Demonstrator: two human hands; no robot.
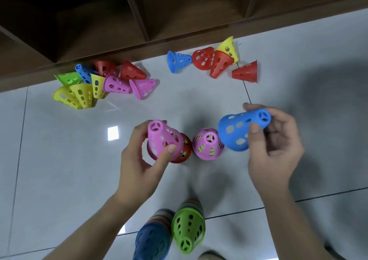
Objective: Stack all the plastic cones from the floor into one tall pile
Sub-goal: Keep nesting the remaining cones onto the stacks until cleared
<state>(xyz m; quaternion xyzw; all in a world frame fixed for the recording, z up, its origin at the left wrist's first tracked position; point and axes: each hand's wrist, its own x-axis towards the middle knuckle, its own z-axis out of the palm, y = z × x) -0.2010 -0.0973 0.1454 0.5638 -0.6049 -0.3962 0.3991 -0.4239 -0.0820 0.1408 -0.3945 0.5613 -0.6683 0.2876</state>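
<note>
My left hand (143,160) grips a pink cone (163,138), held tilted just over a red cone (184,150) on the floor. My right hand (276,140) grips a blue cone (241,129), tilted with its tip to the right. Between the two hands a pink cone with green inside (208,144) stands upright on the floor. Near my feet stand two tall piles, one topped by a dark blue cone (153,239), the other by a green cone (188,229). Several loose cones lie at the far left (99,84) and several more at the far right (215,60).
A dark wooden shelf unit (159,16) runs along the far side, with its base edge just behind the loose cones. Grey tiled floor (59,160) spreads left and right of my hands. A shoe tip (211,255) shows at the bottom edge.
</note>
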